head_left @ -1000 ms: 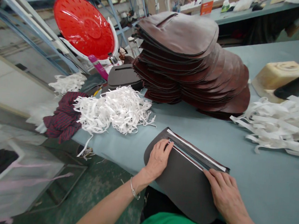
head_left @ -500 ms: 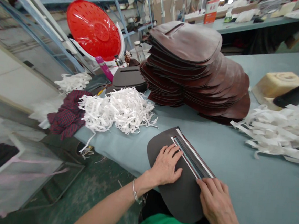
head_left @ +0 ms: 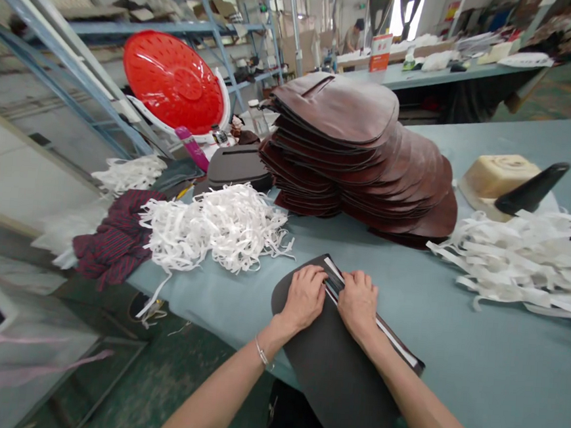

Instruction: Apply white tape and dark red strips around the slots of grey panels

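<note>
A dark grey panel point(head_left: 339, 383) with rounded ends lies at the table's front edge, its near end over my lap. A long slot with white strips point(head_left: 397, 341) along its sides runs near its right edge. My left hand point(head_left: 306, 296) rests on the panel, with curled fingers gripping the slot's left edge near the far end. Opposite it, my right hand point(head_left: 359, 303) has its fingers bent and closed at the slot's right side, covering part of it. The fingertips of both hands are partly hidden.
Beyond the panel stands a tall stack of brown leather pieces point(head_left: 407, 177). White strips lie in a pile point(head_left: 238, 227) at left and another point(head_left: 524, 259) at right. A yellowish block point(head_left: 498, 178) with a black-handled object sits back right. A red basket point(head_left: 177, 83) stands behind, left.
My right hand has moved from the slot's near end up to its far end, beside my left hand. My left fingers have curled in from lying spread. The view has tilted up slightly.
</note>
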{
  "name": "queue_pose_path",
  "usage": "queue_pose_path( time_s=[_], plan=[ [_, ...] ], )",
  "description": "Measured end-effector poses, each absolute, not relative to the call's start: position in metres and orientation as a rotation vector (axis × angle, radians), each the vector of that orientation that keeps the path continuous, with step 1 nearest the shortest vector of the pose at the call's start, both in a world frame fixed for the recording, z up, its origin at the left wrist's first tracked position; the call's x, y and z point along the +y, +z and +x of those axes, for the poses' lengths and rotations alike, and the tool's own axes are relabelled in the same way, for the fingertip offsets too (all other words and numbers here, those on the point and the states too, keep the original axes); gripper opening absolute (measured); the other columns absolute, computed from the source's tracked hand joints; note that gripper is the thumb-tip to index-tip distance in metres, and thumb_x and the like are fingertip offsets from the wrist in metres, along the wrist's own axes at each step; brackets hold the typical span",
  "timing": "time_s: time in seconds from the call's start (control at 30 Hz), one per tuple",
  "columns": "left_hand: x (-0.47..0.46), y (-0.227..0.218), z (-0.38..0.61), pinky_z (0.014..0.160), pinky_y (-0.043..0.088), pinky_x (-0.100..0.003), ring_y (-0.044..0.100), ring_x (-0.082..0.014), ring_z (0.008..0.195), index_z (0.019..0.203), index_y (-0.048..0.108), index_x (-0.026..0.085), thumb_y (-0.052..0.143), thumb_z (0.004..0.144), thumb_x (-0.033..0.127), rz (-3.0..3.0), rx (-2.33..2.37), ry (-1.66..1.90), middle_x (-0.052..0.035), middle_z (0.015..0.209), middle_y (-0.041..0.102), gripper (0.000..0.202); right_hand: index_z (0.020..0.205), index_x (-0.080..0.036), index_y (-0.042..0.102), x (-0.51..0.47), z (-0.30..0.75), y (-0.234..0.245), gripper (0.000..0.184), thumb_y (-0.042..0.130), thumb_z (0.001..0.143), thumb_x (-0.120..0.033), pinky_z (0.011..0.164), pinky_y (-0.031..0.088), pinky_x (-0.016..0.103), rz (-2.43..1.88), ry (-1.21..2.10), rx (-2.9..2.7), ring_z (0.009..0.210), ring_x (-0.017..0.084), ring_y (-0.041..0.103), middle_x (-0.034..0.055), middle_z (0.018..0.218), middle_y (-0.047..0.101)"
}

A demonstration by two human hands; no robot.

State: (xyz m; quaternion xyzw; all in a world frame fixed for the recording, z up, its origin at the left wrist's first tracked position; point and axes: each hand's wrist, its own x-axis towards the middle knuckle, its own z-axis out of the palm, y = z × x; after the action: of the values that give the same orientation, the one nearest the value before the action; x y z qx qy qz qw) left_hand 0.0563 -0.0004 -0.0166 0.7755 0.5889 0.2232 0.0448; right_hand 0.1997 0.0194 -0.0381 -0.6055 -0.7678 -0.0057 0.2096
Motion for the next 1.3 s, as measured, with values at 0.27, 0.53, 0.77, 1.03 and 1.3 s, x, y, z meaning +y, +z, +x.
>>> queue_pose_path(
  time_s=[0.27, 0.53, 0.77, 1.03, 1.3],
  plan=[
    [0.023, -0.035, 0.05, 0.086, 0.041, -0.035, 0.05, -0.0182, 0.093, 0.093, 0.055, 0.02, 0.038, 0.089, 0.011, 2.254, 1.841, 0.753, -0.0037, 0.096, 0.057, 0.019, 0.109, -0.017, 0.059, 0.034, 0.183, -0.04, 0.031, 0.046, 0.082, -0.012, 0.073, 0.032, 0.035, -1.762, 0.016, -2.149, 0.092, 0.024, 0.045, 0.0121, 0.101, 0.054],
    [0.025, -0.028, 0.049, 0.101, 0.033, -0.037, 0.041, -0.0193, 0.119, 0.134, 0.034, 0.024, 0.039, 0.091, 0.019, 2.209, 1.729, 0.758, -0.0051, 0.135, 0.046, 0.043, 0.113, -0.012, 0.057, 0.05, 0.166, -0.038, 0.029, 0.043, 0.088, -0.019, 0.076, 0.033, 0.036, -1.628, -0.004, -2.299, 0.092, 0.025, 0.043, 0.012, 0.101, 0.054],
    [0.026, -0.03, 0.047, 0.101, 0.031, -0.038, 0.039, -0.0215, 0.118, 0.138, 0.031, 0.023, 0.038, 0.09, 0.021, 2.278, 1.679, 0.605, -0.0041, 0.139, 0.044, 0.049, 0.118, -0.007, 0.054, 0.047, 0.165, -0.038, 0.034, 0.04, 0.089, -0.017, 0.077, 0.035, 0.037, -1.599, -0.055, -2.366, 0.092, 0.025, 0.042, 0.0139, 0.103, 0.055],
    [0.026, -0.024, 0.058, 0.095, 0.034, -0.04, 0.042, -0.0239, 0.114, 0.13, 0.043, 0.024, 0.035, 0.092, 0.025, 2.397, 1.786, 0.477, -0.0042, 0.135, 0.048, 0.039, 0.113, -0.01, 0.057, 0.038, 0.171, -0.034, 0.03, 0.039, 0.089, -0.014, 0.076, 0.037, 0.036, -1.57, -0.166, -2.4, 0.091, 0.024, 0.044, 0.0134, 0.1, 0.056],
    [0.022, -0.02, 0.063, 0.096, 0.034, -0.04, 0.042, -0.0222, 0.116, 0.126, 0.046, 0.025, 0.036, 0.092, 0.024, 2.43, 1.836, 0.55, -0.0016, 0.133, 0.049, 0.035, 0.104, -0.007, 0.06, -0.021, 0.236, -0.036, 0.025, 0.043, 0.085, -0.008, 0.075, 0.039, 0.036, -1.558, -0.261, -2.422, 0.089, 0.025, 0.046, 0.0145, 0.096, 0.057]
  ],
)
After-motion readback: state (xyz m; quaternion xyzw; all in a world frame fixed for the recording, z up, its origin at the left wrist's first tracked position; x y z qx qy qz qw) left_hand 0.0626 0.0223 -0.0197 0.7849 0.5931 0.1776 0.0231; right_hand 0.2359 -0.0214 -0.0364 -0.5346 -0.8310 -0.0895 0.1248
